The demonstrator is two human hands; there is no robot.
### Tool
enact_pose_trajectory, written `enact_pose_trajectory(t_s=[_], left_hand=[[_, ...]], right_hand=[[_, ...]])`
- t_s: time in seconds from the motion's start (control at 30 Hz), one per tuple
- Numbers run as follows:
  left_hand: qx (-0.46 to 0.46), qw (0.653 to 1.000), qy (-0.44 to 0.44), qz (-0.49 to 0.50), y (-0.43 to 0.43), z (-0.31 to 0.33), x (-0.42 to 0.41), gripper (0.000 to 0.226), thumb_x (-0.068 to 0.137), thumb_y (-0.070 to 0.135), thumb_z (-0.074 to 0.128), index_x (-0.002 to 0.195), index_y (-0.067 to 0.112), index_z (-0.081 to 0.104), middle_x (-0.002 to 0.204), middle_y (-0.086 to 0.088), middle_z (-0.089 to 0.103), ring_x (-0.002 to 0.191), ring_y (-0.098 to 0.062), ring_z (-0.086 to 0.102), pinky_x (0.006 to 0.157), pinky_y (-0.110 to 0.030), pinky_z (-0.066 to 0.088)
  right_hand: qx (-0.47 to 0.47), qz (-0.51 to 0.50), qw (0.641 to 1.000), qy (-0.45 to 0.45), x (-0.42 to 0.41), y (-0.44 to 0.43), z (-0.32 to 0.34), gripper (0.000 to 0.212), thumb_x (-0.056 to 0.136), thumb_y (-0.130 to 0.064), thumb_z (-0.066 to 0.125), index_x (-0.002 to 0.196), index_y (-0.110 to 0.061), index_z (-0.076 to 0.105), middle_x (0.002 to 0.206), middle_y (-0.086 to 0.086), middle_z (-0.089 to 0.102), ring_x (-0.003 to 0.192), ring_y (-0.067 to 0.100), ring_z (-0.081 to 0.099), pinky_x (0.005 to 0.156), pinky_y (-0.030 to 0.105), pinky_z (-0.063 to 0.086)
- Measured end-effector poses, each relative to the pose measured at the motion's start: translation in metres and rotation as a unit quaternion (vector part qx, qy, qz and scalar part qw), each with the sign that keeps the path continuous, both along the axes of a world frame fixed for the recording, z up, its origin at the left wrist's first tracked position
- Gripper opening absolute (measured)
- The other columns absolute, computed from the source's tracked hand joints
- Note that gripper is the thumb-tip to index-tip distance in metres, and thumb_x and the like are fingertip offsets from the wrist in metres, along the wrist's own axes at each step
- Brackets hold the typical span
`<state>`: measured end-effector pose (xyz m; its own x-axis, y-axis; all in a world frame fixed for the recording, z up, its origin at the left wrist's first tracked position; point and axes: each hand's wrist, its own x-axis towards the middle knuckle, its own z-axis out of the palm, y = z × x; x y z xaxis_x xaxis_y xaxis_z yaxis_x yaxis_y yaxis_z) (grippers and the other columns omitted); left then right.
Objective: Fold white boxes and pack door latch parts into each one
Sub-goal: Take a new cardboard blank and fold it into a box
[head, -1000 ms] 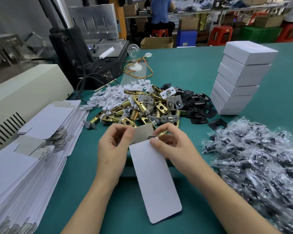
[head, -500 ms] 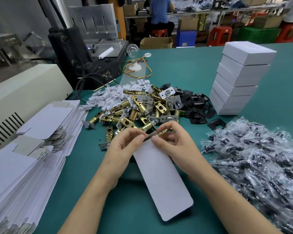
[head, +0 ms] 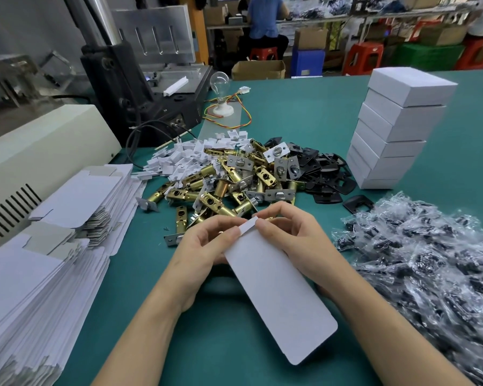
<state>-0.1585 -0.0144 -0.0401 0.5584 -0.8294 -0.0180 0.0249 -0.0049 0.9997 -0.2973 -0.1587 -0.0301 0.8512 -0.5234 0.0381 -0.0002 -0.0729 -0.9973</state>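
Since the frame a second earlier, the grey-lined end flap (head: 247,227) has gone from standing open to folded down over the far end of the white box (head: 279,296). The box itself has swung so that its near, round-cornered end lies further to the person's right.

**Grasp.** The left hand (head: 204,246) and right hand (head: 299,240) meet at the far end. The fingers (head: 229,233) of each hand are curled, and the two thumbs pinch the narrow flap between them. The box is held in front of the person, near end down, apparently clear of the teal desk (head: 290,115), to judge by the shadow beneath it.

**Step in hand.** This appears to be folding rather than packing: one end is being closed and nothing has yet gone into the box.

**Next move.** It probably calls for pressing the flap fully home so the end holds. One hand could then be freed to reach the door latch bolts (head: 221,188), heaped just beyond the hands. Whether the near end is open for loading cannot be told.

**Surroundings.**
- Black strike plates (head: 324,174) and white plastic pieces (head: 184,154) adjoin the heap of bolts.
- Bagged black parts (head: 430,274) lie to the right.
- Flat box blanks (head: 39,260) are stacked to the left.
- A stack of closed boxes (head: 396,135) stands at the far right, well apart from the hands.
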Motion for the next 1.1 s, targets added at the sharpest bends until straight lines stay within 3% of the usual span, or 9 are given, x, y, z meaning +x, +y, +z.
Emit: enact_pose_trajectory(t_s=[0.13, 0.27, 0.33, 0.43, 0.6, 0.7, 1.0, 1.1], left_hand=[[0.009, 1.0, 0.012, 0.019, -0.0005, -0.0012, -0.0003, 0.015, 0.089, 0.031, 0.069, 0.097, 0.022, 0.078, 0.1, -0.004, 0.074, 0.09, -0.017, 0.068, 0.073, -0.03, 0.06], [0.014, 1.0, 0.003, 0.026, -0.0004, 0.0, -0.0011, 0.01, 0.089, 0.034, 0.074, 0.084, 0.026, 0.075, 0.089, 0.0, 0.072, 0.081, -0.014, 0.065, 0.066, -0.027, 0.057], [0.019, 0.999, -0.021, 0.032, -0.0001, 0.0005, -0.0021, 0.019, 0.091, 0.038, 0.079, 0.078, 0.027, 0.072, 0.081, 0.002, 0.069, 0.074, -0.012, 0.062, 0.062, -0.024, 0.052], [0.019, 0.998, -0.034, 0.042, 0.0004, 0.0016, -0.0027, 0.02, 0.085, 0.042, 0.074, 0.077, 0.024, 0.07, 0.079, 0.0, 0.069, 0.071, -0.013, 0.062, 0.061, -0.024, 0.05], [0.03, 0.995, -0.05, 0.076, -0.0002, -0.0002, 0.0004, 0.022, 0.092, 0.035, 0.078, 0.075, 0.024, 0.07, 0.081, -0.002, 0.071, 0.073, -0.016, 0.062, 0.064, -0.029, 0.05], [0.025, 0.997, -0.051, 0.061, 0.0017, 0.0012, 0.0008, 0.022, 0.087, 0.041, 0.077, 0.076, 0.024, 0.069, 0.079, 0.002, 0.07, 0.072, -0.012, 0.062, 0.062, -0.023, 0.05], [0.027, 0.998, -0.041, 0.027, 0.0045, 0.0025, 0.0027, 0.025, 0.088, 0.043, 0.071, 0.085, 0.018, 0.069, 0.084, 0.002, 0.067, 0.078, -0.014, 0.061, 0.071, -0.034, 0.047], [0.025, 0.999, -0.041, 0.022, 0.0046, 0.0013, 0.0032, 0.025, 0.089, 0.042, 0.071, 0.086, 0.018, 0.07, 0.085, 0.002, 0.067, 0.079, -0.013, 0.06, 0.072, -0.034, 0.047]], right_hand=[[0.008, 0.013, 1.0, 0.006, 0.0004, 0.0016, -0.0008, 0.016, 0.091, -0.041, 0.068, 0.101, -0.029, 0.068, 0.095, 0.004, 0.077, 0.081, 0.017, 0.067, 0.071, 0.039, 0.052], [0.012, 0.021, 1.0, 0.015, 0.0003, 0.0033, -0.0012, 0.006, 0.096, -0.032, 0.069, 0.101, -0.028, 0.068, 0.095, 0.003, 0.077, 0.078, 0.01, 0.065, 0.063, 0.024, 0.05], [0.014, 0.032, 0.999, 0.014, 0.0003, 0.0045, -0.0006, 0.005, 0.096, -0.029, 0.071, 0.1, -0.027, 0.069, 0.095, 0.002, 0.077, 0.081, 0.011, 0.067, 0.067, 0.027, 0.052], [0.019, 0.037, 0.999, 0.008, 0.0003, 0.0048, 0.0008, 0.01, 0.093, -0.026, 0.076, 0.101, -0.028, 0.071, 0.096, 0.004, 0.078, 0.086, 0.017, 0.072, 0.073, 0.035, 0.055], [0.041, 0.073, 0.996, 0.004, -0.0001, 0.0039, 0.0023, 0.029, 0.092, -0.016, 0.076, 0.116, -0.03, 0.072, 0.107, 0.004, 0.078, 0.1, 0.021, 0.075, 0.077, 0.026, 0.058], [0.024, 0.069, 0.997, 0.003, -0.0005, 0.0042, 0.003, 0.029, 0.091, -0.017, 0.076, 0.115, -0.035, 0.072, 0.104, 0.005, 0.078, 0.098, 0.019, 0.075, 0.075, 0.022, 0.055], [-0.011, 0.056, 0.998, 0.0, -0.0001, 0.0017, 0.0011, 0.02, 0.093, -0.029, 0.071, 0.111, -0.037, 0.072, 0.099, -0.002, 0.077, 0.093, 0.014, 0.073, 0.076, 0.029, 0.058], [-0.026, 0.043, 0.999, 0.0, 0.0, 0.0013, 0.0014, 0.018, 0.092, -0.032, 0.068, 0.11, -0.037, 0.072, 0.094, -0.006, 0.077, 0.083, 0.006, 0.07, 0.068, 0.022, 0.052]])
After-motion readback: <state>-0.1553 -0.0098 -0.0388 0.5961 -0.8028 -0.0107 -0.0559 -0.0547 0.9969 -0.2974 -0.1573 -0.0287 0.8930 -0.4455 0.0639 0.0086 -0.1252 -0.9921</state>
